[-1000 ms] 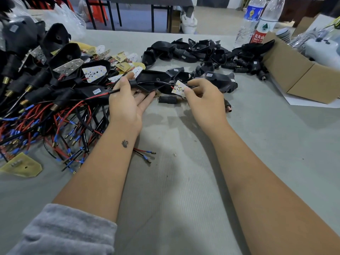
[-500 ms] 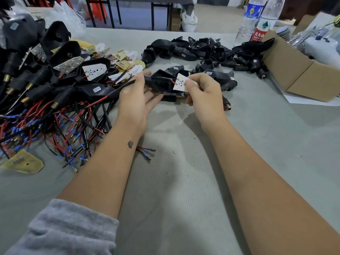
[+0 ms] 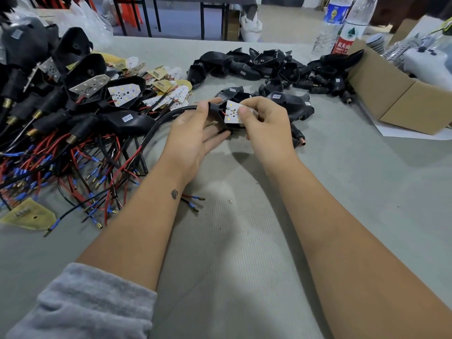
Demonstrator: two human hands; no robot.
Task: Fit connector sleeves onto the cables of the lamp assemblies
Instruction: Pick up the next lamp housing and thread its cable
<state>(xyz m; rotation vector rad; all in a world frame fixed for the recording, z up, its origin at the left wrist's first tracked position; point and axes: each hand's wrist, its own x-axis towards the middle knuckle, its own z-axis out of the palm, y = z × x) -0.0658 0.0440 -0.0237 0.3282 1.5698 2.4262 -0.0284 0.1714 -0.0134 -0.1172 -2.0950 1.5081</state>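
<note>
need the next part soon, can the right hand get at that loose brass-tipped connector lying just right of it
Probably yes. The brass-tipped connector lies on bare table beside the right hand, nothing over it. But that hand is pinching the white LED board and must release first.

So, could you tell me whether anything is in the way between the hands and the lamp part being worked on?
Nothing visible is. The left hand already grips the black housing where its cable leaves, and the right hand pinches the white LED board directly.
</note>
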